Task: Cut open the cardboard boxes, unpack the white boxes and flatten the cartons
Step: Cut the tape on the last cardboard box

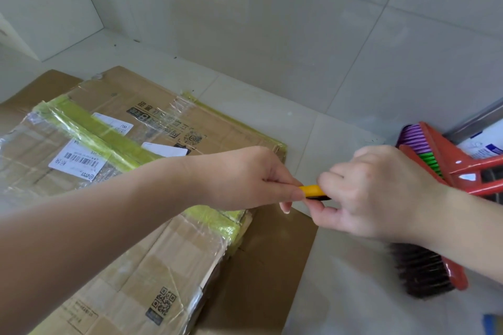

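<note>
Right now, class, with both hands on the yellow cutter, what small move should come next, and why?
Probably slide the blade out. Both hands, left and right, pinch the cutter just past the box corner; no blade shows, and yellow tape still seals the box.

So I count two hands (245, 177) (381, 193), one yellow cutter (313, 191), one taped cardboard box (130, 171), two flat cardboard sheets (272, 253) (40, 90) and two brooms (424, 269) (424, 144).

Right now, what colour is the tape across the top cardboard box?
Yellow-green tape under clear film, seen in the head view.
</note>
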Demonstrator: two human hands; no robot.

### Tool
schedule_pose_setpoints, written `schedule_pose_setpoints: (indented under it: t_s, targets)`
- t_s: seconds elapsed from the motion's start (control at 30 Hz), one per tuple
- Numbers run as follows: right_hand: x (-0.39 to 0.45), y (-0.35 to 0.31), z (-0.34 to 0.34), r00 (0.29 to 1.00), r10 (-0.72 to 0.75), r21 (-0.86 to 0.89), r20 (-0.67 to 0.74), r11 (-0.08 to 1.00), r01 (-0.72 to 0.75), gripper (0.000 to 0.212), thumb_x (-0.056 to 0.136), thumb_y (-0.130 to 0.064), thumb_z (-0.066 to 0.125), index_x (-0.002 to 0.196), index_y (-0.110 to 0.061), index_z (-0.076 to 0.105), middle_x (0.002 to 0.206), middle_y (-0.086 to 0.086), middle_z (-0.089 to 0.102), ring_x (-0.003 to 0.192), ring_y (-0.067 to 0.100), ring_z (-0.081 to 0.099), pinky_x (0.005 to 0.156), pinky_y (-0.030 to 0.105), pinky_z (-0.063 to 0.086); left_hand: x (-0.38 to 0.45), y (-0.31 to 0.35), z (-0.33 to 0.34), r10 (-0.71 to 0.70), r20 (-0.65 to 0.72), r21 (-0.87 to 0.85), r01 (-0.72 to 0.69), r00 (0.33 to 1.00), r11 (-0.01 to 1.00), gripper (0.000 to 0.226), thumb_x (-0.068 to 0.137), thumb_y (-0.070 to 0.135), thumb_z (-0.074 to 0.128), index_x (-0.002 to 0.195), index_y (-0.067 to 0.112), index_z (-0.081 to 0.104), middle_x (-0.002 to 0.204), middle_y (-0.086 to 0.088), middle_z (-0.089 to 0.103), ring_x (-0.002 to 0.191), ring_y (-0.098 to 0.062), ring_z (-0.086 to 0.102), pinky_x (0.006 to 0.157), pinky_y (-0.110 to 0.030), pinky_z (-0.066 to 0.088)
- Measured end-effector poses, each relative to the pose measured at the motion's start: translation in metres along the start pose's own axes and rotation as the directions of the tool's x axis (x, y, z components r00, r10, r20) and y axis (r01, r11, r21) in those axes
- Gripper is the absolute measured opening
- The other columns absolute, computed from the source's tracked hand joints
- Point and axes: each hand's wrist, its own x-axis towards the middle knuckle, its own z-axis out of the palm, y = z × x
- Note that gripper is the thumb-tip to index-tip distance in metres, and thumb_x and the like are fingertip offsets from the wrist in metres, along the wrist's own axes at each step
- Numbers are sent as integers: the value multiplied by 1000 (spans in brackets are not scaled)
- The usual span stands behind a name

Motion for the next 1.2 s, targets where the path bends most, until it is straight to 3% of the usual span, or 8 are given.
schedule_pose_setpoints:
  t_s: [0.17, 0.4, 0.77, 0.87, 0.93, 0.97, 1.07, 1.2]
  targets:
    - [11, 8, -3, 995, -75, 54, 69, 996, 72, 29, 85, -28, 51, 72, -7, 67, 49, 3, 49, 37, 29, 44, 38, 34, 41, -10, -6, -10, 25, -35, -56, -26, 999, 998, 37, 81, 56, 51, 82, 27, 74, 78, -24, 55, 75, -39, 55, 86, -55, 47]
    - [16, 16, -3, 966, -251, 94, 64, 965, 244, 41, 84, -19, 51, 115, 4, 64, 64, 5, 53, 43, 26, 43, 42, 32, 42, -15, -18, -15, 6, -26, -77, -8, 1000, 997, 44, 76, 65, 47, 81, 30, 73, 75, -15, 61, 109, -40, 57, 105, -61, 31]
    - [16, 19, 2, 947, -291, 147, 134, 951, 271, 47, 85, -10, 43, 126, 11, 53, 90, 18, 65, 65, 31, 59, 52, 40, 52, -24, -41, -21, 15, -48, -80, -19, 999, 997, 43, 80, 64, 49, 85, 30, 74, 73, -11, 59, 91, -41, 62, 104, -62, 31]
    - [18, 19, 3, 954, -273, 105, 122, 960, 261, 45, 88, -15, 51, 126, 7, 55, 104, 20, 63, 76, 32, 60, 61, 39, 52, -23, -44, -22, -26, -48, -99, 21, 999, 995, 47, 79, 66, 48, 86, 28, 74, 56, -7, 39, 81, -40, 63, 105, -58, 33]
    - [16, 21, 5, 976, -211, 57, 55, 976, 208, 43, 90, -20, 55, 126, 4, 57, 105, 21, 61, 78, 32, 59, 64, 40, 51, -21, -43, -25, -37, -75, -112, 29, 996, 993, 43, 82, 64, 48, 83, 29, 74, 55, -3, 32, 57, -30, 54, 90, -36, 48]
    - [15, 23, 8, 985, -170, 47, 14, 984, 169, 40, 91, -16, 55, 126, 4, 57, 103, 21, 61, 77, 32, 58, 64, 40, 50, -20, -42, -27, -39, -98, -113, 28, 994, 993, 42, 85, 63, 47, 81, 30, 73, 54, -1, 31, 48, -24, 42, 67, -24, 47]
    - [16, 36, 23, 996, -58, 72, -70, 995, 63, 38, 88, -3, 57, 125, 6, 57, 96, 22, 60, 75, 35, 56, 64, 43, 48, -4, -35, -30, -89, -219, -134, 60, 972, 989, 49, 88, 60, 41, 88, 21, 71, 47, 10, 32, 39, -9, 30, 38, -18, 29]
    - [17, 83, 56, 984, 173, 91, -39, 981, -169, 29, 84, -5, 65, 112, 1, 65, 94, 19, 61, 80, 37, 59, 67, 45, 47, 47, -36, -38, 4, -448, 360, 176, 894, 916, 47, 94, 50, 39, 127, 21, 54, 114, 7, 59, 103, -14, 54, 88, -29, 43]
